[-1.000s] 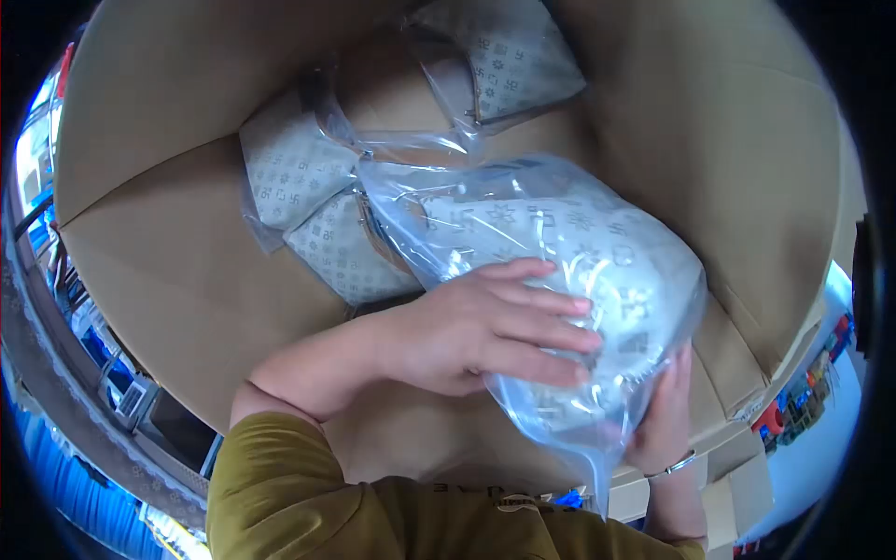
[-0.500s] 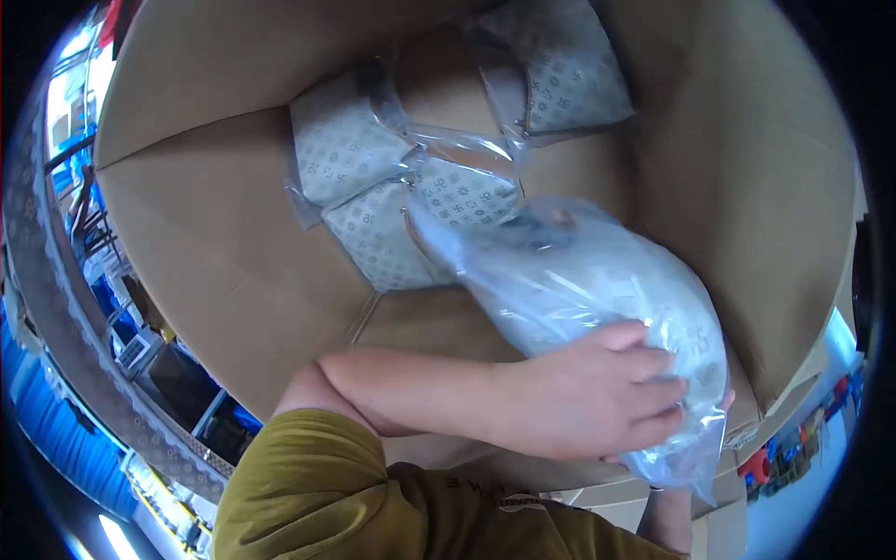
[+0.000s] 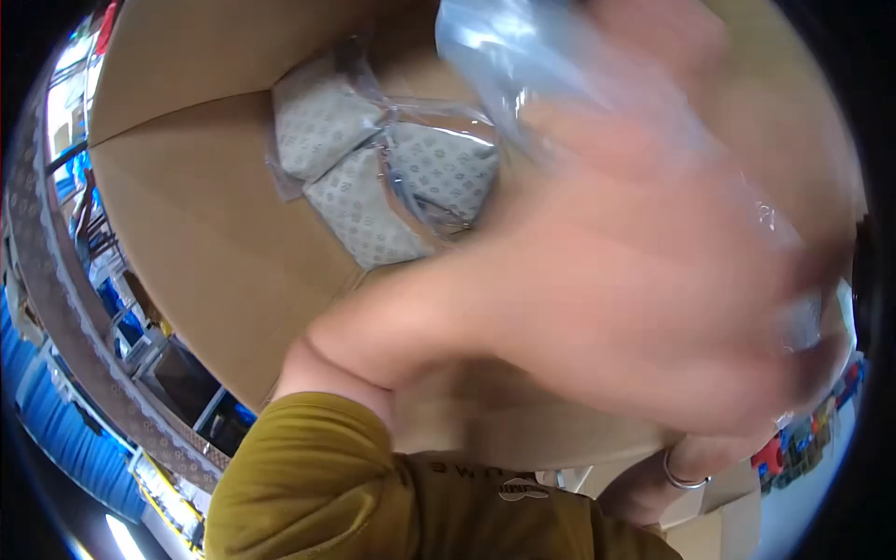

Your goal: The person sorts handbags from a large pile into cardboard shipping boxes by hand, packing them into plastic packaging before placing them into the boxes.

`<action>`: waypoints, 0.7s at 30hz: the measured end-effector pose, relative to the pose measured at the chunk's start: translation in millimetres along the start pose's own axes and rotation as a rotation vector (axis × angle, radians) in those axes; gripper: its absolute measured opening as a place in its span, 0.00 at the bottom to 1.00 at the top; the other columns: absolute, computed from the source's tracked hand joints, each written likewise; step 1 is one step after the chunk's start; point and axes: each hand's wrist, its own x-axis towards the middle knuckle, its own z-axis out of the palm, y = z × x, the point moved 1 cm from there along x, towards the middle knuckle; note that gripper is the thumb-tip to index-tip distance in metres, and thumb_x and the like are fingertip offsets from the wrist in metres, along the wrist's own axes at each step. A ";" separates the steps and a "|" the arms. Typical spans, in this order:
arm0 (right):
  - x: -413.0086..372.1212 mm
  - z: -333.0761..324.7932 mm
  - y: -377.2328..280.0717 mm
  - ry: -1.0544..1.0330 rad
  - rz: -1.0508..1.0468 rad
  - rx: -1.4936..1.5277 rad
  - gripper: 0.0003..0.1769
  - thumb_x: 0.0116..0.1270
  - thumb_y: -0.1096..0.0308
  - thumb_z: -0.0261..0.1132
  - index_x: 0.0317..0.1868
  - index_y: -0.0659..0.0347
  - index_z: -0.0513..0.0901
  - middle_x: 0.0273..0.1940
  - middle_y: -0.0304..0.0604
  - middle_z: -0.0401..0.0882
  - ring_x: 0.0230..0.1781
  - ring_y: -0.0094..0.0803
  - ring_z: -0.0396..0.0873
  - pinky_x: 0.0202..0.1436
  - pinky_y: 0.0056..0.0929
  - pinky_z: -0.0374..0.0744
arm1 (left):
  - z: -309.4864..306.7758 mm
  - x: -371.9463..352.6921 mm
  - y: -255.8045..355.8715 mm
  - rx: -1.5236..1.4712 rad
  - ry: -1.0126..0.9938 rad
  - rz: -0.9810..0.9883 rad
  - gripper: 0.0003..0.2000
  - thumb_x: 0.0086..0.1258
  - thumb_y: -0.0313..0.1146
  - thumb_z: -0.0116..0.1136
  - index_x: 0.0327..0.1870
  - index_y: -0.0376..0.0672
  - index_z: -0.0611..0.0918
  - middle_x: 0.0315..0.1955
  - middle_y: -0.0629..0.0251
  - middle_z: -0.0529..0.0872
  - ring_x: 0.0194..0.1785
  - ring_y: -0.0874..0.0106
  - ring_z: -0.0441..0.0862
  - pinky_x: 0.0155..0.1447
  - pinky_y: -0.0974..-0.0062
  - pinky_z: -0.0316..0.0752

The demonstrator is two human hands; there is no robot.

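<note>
My left hand (image 3: 635,271) is large, blurred and close to the camera, its arm in an olive sleeve reaching across from the left. Its fingers are bent round a package in clear plastic (image 3: 509,47), of which mostly shiny wrap shows, at the top and past the hand's right side. Of my right hand (image 3: 719,457), only the wrist with a metal bracelet and a bit of the hand show at lower right; its fingers are hidden behind my left hand. Below lie several light, patterned pouches (image 3: 439,168) in clear plastic, side by side on the carton's bottom.
A deep cardboard carton (image 3: 215,215) surrounds the work, its walls rising on every side. Outside it to the left are shelving with boxes (image 3: 177,373) and a blue corrugated surface (image 3: 56,411). Colourful items (image 3: 803,439) stand beyond the right edge.
The plastic-wrapped package and my left hand have come up toward the camera, and the hand now covers much of the view. The patterned pouch at the carton's far end is hidden now.
</note>
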 end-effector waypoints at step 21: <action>-8.6 13.7 -17.8 0.197 0.005 -0.137 0.14 0.62 0.72 0.60 0.43 0.76 0.77 0.43 0.55 0.78 0.40 0.36 0.74 0.46 0.31 0.72 | 166.2 -260.9 -311.5 0.330 -0.642 -1.581 0.30 0.50 0.47 0.66 0.49 0.34 0.74 0.43 0.49 0.80 0.49 0.56 0.77 0.52 0.66 0.71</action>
